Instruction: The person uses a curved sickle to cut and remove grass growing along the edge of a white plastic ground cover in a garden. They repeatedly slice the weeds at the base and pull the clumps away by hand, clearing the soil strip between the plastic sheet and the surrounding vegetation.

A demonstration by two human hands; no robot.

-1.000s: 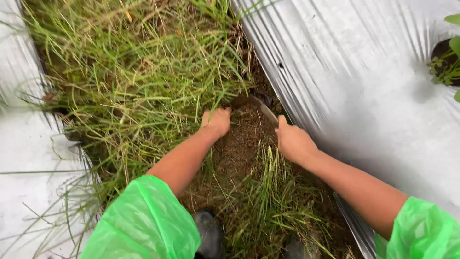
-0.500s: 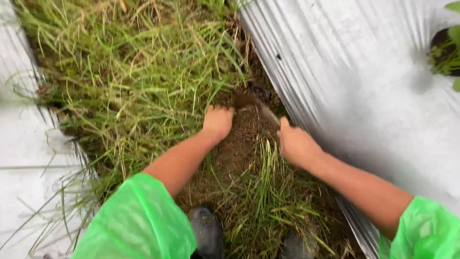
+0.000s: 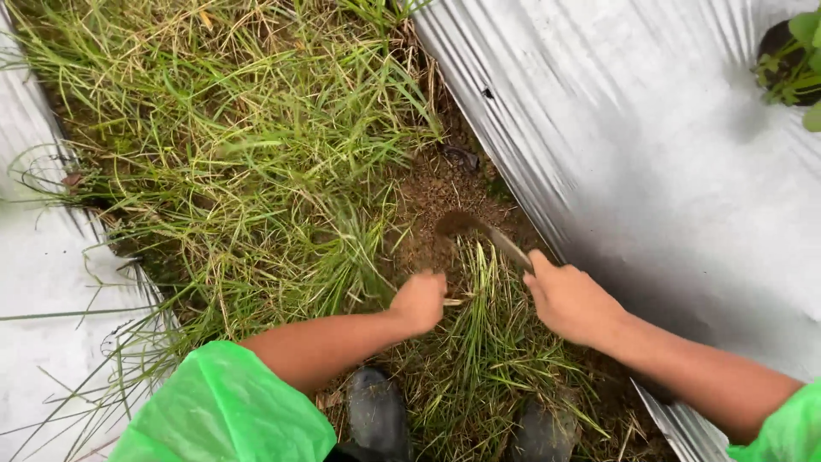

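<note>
A tuft of grass (image 3: 376, 257) is gripped near its base by the left hand (image 3: 419, 301), whose fingers are clenched around the stems. A small curved blade (image 3: 466, 224) on a thin handle is held by the right hand (image 3: 569, 301), its fingers closed about the handle; the blade's tip is set against the bare soil (image 3: 436, 192) just beyond the left hand. Between the two hands a lower clump of green blades (image 3: 483, 342) is seen. The grassy strip is bordered on its right edge by silver plastic sheeting (image 3: 650, 162) and on its left edge by a paler sheet (image 3: 43, 291). Green plastic sleeves (image 3: 222, 411) are worn on both arms. Two dark boots (image 3: 376, 415) are planted at the near edge of the strip.
</note>
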